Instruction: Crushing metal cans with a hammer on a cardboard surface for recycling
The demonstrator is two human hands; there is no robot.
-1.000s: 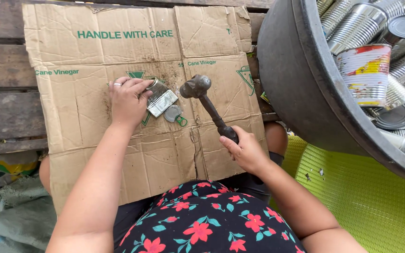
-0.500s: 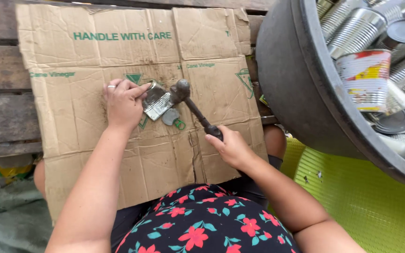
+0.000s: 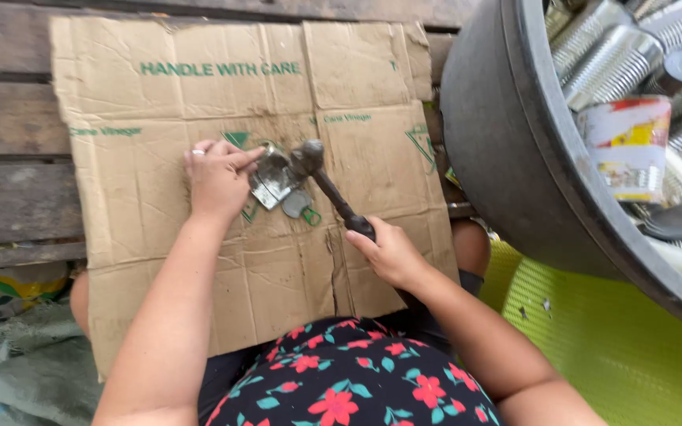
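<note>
The left hand is pinching a flattened can on the cardboard; fingers are best kept clear of the hammer, which is meeting the can. The right hand is gripping its handle, beside the tub.

This looks like a makeshift scrap-sorting spot, perhaps outdoors, not a fitted workshop. The work surface is a flattened cardboard sheet laid over weathered wooden planks, with a crumpled tarp at 8 o'clock and a green plastic mat at 4 o'clock. At 2 o'clock a big dark tub holds a heap of empty tin cans, some stripped of labels, which points to informal metal recycling done by hand.
</note>
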